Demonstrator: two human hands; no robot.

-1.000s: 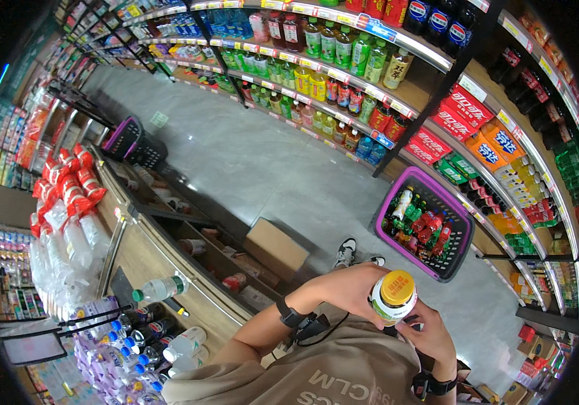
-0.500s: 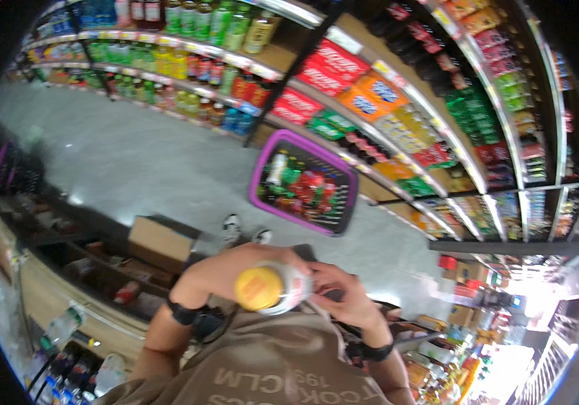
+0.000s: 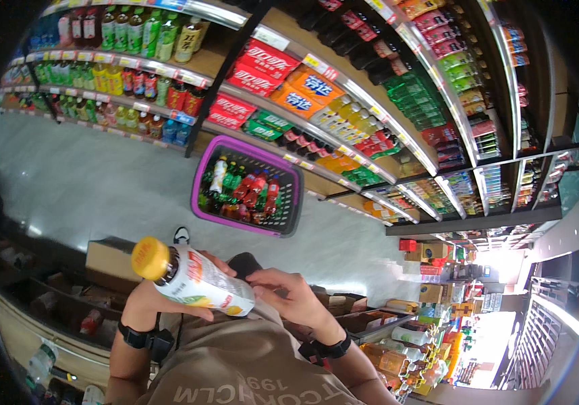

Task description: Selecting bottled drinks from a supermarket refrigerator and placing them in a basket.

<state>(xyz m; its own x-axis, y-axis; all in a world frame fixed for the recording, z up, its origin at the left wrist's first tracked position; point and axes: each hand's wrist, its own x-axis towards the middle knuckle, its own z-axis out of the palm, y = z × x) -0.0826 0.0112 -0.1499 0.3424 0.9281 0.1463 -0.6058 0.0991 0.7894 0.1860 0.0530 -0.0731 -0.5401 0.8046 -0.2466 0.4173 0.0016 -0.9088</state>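
Observation:
My left hand (image 3: 146,301) is wrapped round a drink bottle (image 3: 202,283) with a white printed label and a wide yellow cap. The bottle lies tilted across my front, its cap toward the upper left. At the bottle's base, my right hand (image 3: 288,295) has its fingers bent, with thumb and fingertips against the bottle's lower end. Part of the left fingers is hidden behind the bottle. Dark bands circle both wrists.
A purple-rimmed basket (image 3: 203,158) on the grey floor holds several bottles, green, red and one white. Beyond it run shelves (image 3: 343,88) of drinks. An open cardboard box (image 3: 111,260) and a low wooden rack (image 3: 46,337) stand at the left.
The bottle has turned from cap-up toward me to lying sideways, showing its label. My hands and the basket now appear farther left as the view has shifted.

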